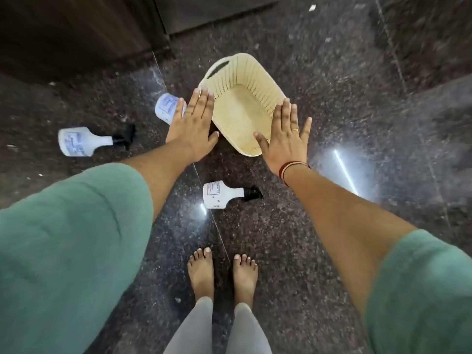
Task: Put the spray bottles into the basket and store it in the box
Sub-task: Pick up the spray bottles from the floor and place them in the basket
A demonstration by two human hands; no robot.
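So we're standing barefoot on the dark polished floor (293,251), both arms stretched forward and down. Left hand (191,126) and right hand (284,139) are flat, fingers spread, palms down, holding nothing; they hover at either side of the cream basket (242,108), probably to show empty hands at the start. The basket sits upright and empty at centre frame, open top facing us, so bottles can drop straight in. Three spray bottles lie on their sides on the floor: one (167,107) just left of the basket, partly hidden by the left hand, one (84,141) at far left, one (222,194) below centre near our feet. None is in the basket yet. No box is clearly visible; the dark furniture (76,29) at upper left could be it, can't tell.
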